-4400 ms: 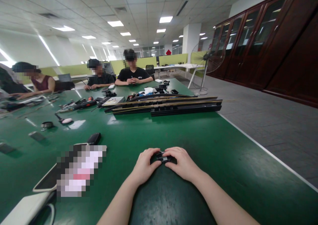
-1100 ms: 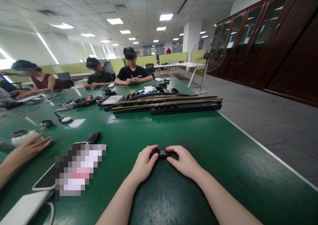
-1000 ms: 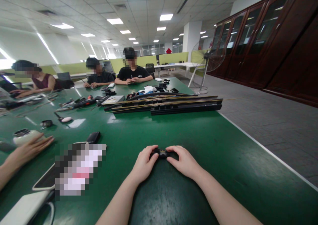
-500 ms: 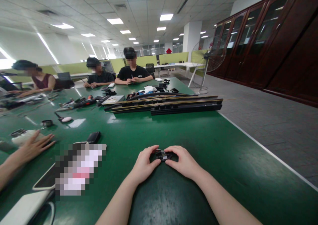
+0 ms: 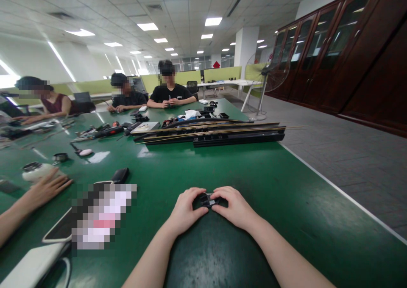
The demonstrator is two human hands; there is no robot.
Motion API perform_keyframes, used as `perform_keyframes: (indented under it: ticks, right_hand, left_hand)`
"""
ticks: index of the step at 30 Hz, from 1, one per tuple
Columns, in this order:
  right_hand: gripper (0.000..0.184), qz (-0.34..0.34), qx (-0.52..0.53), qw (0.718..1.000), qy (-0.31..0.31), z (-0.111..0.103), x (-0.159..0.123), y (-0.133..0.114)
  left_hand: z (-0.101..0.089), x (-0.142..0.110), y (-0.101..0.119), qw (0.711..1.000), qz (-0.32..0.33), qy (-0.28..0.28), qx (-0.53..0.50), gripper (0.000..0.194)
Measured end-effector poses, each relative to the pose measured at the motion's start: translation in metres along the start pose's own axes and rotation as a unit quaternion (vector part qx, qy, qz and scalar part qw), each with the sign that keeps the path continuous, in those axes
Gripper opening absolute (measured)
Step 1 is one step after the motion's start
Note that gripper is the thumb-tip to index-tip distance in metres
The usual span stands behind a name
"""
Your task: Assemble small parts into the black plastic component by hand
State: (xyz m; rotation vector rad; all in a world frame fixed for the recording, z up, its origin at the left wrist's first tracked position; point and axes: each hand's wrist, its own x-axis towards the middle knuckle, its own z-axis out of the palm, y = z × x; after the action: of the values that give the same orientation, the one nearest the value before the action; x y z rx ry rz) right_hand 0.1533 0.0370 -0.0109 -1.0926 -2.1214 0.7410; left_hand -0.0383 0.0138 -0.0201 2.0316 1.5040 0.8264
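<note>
A small dark part with a silvery patch point(image 5: 210, 202) is between my two hands, low over the green table point(image 5: 203, 165). I cannot make out its exact kind. My left hand point(image 5: 187, 207) curls around its left side, fingertips at the far edge and thumb at the near edge. From the other side, my right hand point(image 5: 233, 205) closes on it in the same way, fingers bent and thumb tip near the left thumb. The fingers hide both ends of the part.
At the left a co-worker's hand point(image 5: 49, 188) lies by a white rounded object point(image 5: 38, 172). A dark tablet-like panel point(image 5: 73, 211) with a blurred patch sits closer. Long black rails point(image 5: 238, 135) with thin rods cross the table ahead. Three people point(image 5: 171, 93) sit beyond.
The small dark part has turned a little between my fingers, and my left fingertips have moved slightly right. The white object beside the co-worker's hand has shifted.
</note>
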Motion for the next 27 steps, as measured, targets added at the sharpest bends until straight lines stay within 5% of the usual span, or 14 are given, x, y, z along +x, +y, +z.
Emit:
perform_keyframes:
  ticks: [13,27]
  right_hand:
    - [0.02,0.008,0.002,1.0,0.001,-0.0019,0.0004,-0.0036]
    - [0.02,0.094,0.164,0.982,0.03,-0.0043,0.0048,0.0026]
  left_hand:
    - [0.0015,0.0001,-0.0024,1.0,-0.008,0.01,0.0,0.04]
    - [0.0005,-0.0001,0.0003,1.0,-0.016,0.008,-0.009,0.041]
